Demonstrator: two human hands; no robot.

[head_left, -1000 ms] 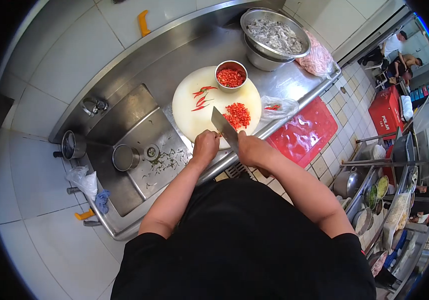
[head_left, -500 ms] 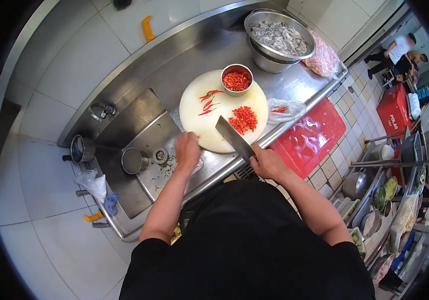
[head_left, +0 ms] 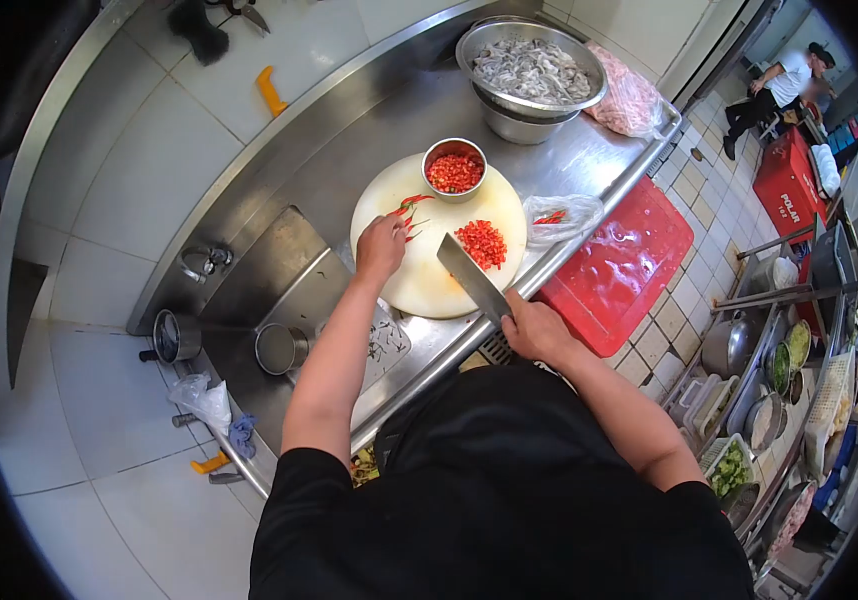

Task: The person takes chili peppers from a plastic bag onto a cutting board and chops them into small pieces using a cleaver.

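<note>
My right hand grips the handle of a cleaver, its blade resting low over the round white cutting board. Beside the blade is a pile of chopped red chili. On the board's left part lie several whole red chilies, and my left hand reaches in at them, fingers bent down. Its fingertips are partly hidden, so their grip does not show. A metal cup of chopped chili stands at the board's far side.
A plastic bag with red chilies lies right of the board. Behind stands a colander of pale, greyish seafood-like pieces, beside a bag of pink contents. Left is a sink; a red lid lies beyond the counter's edge. A person stands far right.
My left hand has moved from the board's near left edge up to the whole chilies. The cleaver stays almost in place, beside the chopped pile. The camera view has shifted slightly.
</note>
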